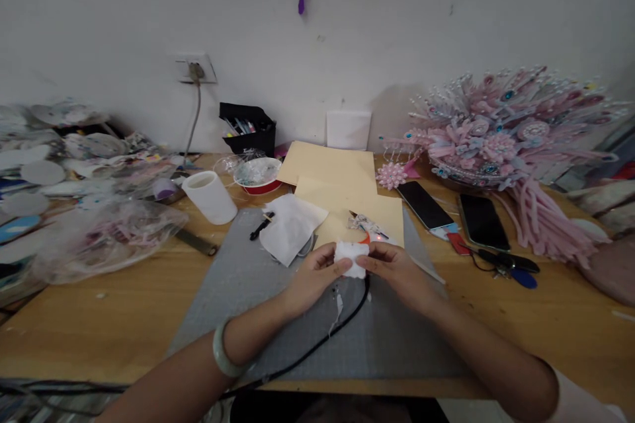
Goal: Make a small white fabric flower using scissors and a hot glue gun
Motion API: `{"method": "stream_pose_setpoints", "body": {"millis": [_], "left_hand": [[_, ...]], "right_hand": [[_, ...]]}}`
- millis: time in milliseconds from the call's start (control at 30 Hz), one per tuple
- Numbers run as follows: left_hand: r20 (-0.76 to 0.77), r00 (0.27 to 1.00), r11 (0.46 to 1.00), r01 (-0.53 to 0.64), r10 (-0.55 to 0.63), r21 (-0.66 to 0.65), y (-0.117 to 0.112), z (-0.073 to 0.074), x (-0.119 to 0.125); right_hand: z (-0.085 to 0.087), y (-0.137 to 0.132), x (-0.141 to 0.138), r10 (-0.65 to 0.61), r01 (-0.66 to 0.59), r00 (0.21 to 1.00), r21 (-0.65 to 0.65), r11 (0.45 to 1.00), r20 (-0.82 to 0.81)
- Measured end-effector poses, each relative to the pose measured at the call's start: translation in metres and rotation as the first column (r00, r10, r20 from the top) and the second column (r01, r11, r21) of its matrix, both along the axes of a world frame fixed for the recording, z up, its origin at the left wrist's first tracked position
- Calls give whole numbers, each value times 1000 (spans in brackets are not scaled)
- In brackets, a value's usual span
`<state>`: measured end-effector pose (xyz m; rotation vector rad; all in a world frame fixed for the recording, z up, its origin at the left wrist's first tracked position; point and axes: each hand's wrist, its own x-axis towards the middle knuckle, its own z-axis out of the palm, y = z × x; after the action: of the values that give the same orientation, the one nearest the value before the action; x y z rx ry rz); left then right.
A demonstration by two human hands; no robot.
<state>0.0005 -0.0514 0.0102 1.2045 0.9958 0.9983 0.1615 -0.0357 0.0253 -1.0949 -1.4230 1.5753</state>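
Note:
Both of my hands meet over the grey cutting mat (238,304) and pinch a small white fluffy pad (350,256) between them. My left hand (315,275) grips its left edge with thumb and fingers closed; a pale green bangle sits on that wrist. My right hand (394,268) holds the pad's right edge the same way. A thin white strand hangs below the pad. A black cable (317,344) runs under my hands toward the table's front edge.
White paper (290,225) and tan card sheets (332,178) lie beyond my hands. A white cup (211,197), a red bowl (258,175), two phones (424,205), keys (506,263) and a large pink beaded headdress (501,132) crowd the back. Bagged craft pieces (99,231) fill the left.

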Motion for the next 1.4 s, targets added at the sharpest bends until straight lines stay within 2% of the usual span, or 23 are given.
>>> {"method": "stream_pose_setpoints", "body": {"millis": [133, 300, 500, 700, 800, 900, 1033, 1133, 1200, 1267, 1333, 1400], "left_hand": [[-133, 987, 983, -71, 95, 171, -1, -4, -4], [-277, 939, 902, -68, 202, 426, -3, -4, -9], [-322, 915, 839, -33, 244, 543, -4, -1, -9], [-320, 919, 777, 25, 230, 629, -5, 3, -8], [-319, 922, 790, 23, 220, 612, -6, 2, -8], [-295, 935, 831, 3, 195, 557, -4, 0, -7], [-142, 970, 923, -134, 196, 360, 0, -5, -5], [-63, 984, 961, -146, 165, 235, 3, -10, -3], [-137, 983, 970, -94, 126, 222, 4, -13, -2], [-280, 953, 968, -42, 113, 248, 6, -13, -4], [-421, 895, 952, -12, 147, 306, 11, -10, -9], [-557, 790, 918, -22, 258, 395, 20, -3, -20]], "right_hand": [[1, -1, 0, 20, -28, 997, 104, 994, 75], [-7, -2, 1, 38, -147, 949, 334, 931, 312], [-14, 1, 2, -8, -222, 904, 486, 845, 426], [-14, 2, 4, -21, -222, 907, 521, 824, 420], [-14, 1, 4, -39, -208, 906, 522, 827, 422], [-13, 0, 3, -48, -201, 899, 506, 839, 436], [-9, 0, 2, -47, -163, 905, 446, 880, 423], [-7, 1, 3, -87, -95, 910, 409, 908, 405], [-8, 4, 4, -105, -83, 896, 396, 915, 431], [-10, 6, 4, -90, -120, 867, 381, 917, 491], [-13, 8, 4, -88, -184, 816, 400, 898, 572], [-18, 8, 4, -117, -255, 761, 461, 850, 638]]}}
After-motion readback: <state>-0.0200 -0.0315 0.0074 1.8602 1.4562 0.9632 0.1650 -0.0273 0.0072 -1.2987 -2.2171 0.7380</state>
